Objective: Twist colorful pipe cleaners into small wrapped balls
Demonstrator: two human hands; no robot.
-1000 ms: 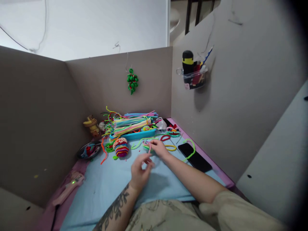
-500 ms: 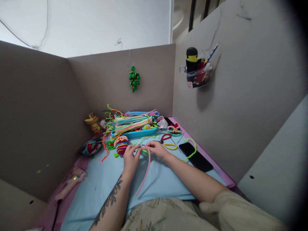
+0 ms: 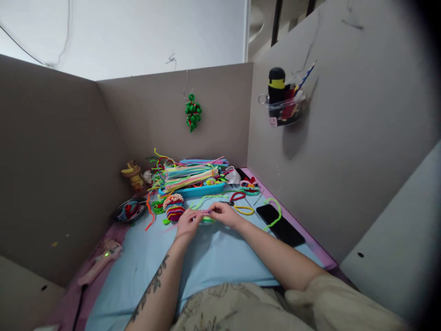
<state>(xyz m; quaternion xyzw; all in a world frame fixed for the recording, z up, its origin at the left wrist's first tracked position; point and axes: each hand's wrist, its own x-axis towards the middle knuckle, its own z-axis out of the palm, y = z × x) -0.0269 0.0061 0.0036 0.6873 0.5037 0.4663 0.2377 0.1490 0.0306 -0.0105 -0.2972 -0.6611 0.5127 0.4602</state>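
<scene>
My left hand (image 3: 188, 223) has come up to meet my right hand (image 3: 223, 214), both now pinching the pink pipe cleaner (image 3: 206, 212) over a small coil (image 3: 207, 220) on the blue mat (image 3: 148, 266), so winding looks underway.

Tattooed left forearm (image 3: 151, 287), beige patterned clothing (image 3: 234, 308)

A small coiled pipe-cleaner piece (image 3: 207, 219), green with a pale pink strand across its top, sits low over the blue mat (image 3: 220, 257), pinched between both hands near the middle of the bench.
</scene>
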